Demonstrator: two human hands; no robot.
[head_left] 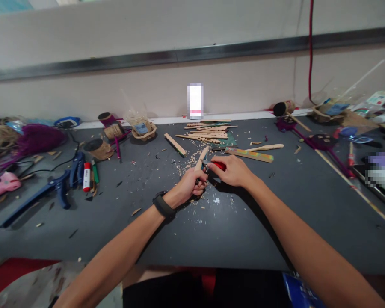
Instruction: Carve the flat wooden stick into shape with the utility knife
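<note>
Both grips are closed, left hand (189, 184) on a wooden stick (202, 158), right hand (235, 170) on a red-handled tool (220, 165) best worked in shallow, steady strokes.

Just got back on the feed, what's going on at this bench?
A person's left hand grips a pale wooden piece, while the right hand holds a red-handled tool, its dark tip at the wood. Whether the tip touches is too small to tell. Wood shavings litter the grey tabletop around them, and several slim wooden sticks lie just beyond the hands.
</note>
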